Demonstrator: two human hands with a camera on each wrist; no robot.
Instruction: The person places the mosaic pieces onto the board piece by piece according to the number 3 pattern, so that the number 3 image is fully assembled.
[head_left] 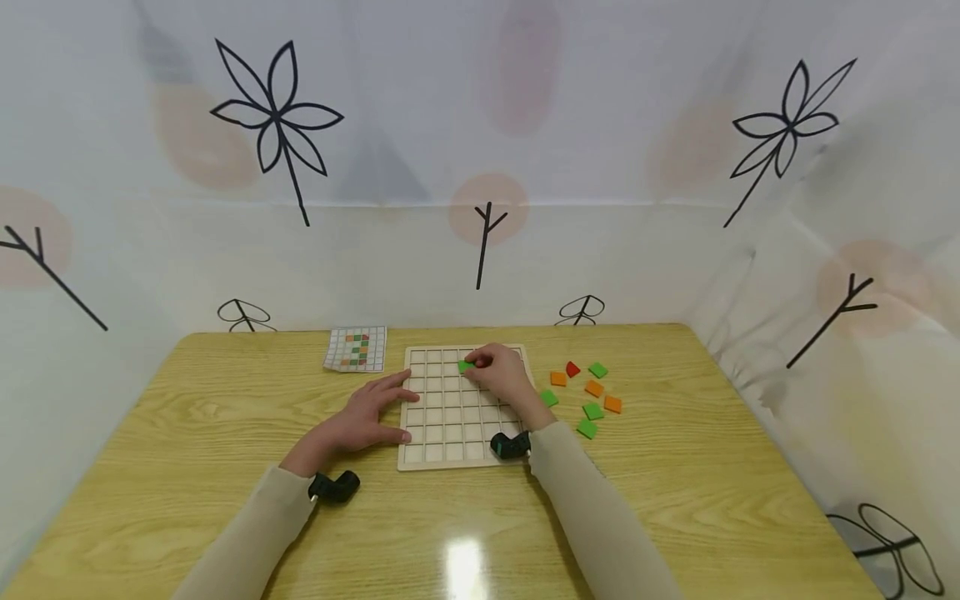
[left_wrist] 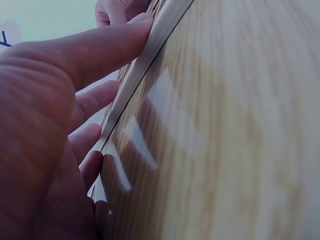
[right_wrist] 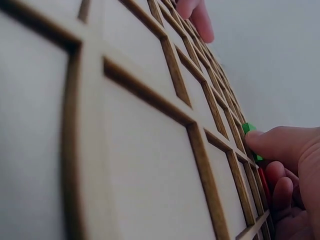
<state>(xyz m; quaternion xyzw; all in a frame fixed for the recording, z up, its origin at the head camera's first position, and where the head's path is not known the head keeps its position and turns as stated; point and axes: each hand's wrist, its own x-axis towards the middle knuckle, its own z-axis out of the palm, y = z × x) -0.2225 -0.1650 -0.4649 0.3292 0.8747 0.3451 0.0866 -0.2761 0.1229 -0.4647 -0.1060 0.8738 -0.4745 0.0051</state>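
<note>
A wooden grid board [head_left: 444, 399] lies on the table in the head view. At its upper part my right hand [head_left: 504, 375] pinches a green square tile [head_left: 464, 367] with thumb and fingertips, low over the cells. In the right wrist view the thumb lies on the green tile [right_wrist: 248, 128], which looks slightly tilted. A red piece [right_wrist: 263, 182] shows below it on the board, partly behind the curled fingers. My left hand [head_left: 368, 417] rests at the board's left edge with fingers spread. The left wrist view has its thumb [left_wrist: 112, 47] on the board's rim [left_wrist: 150, 52].
Loose tiles lie right of the board: several green ones [head_left: 593, 412], orange ones [head_left: 612, 405] and a red rounded wedge [head_left: 573, 369]. A printed pattern card [head_left: 356, 348] with coloured squares lies beyond the left hand. A fabric backdrop [head_left: 405, 267] stands behind the wooden table [head_left: 225, 400].
</note>
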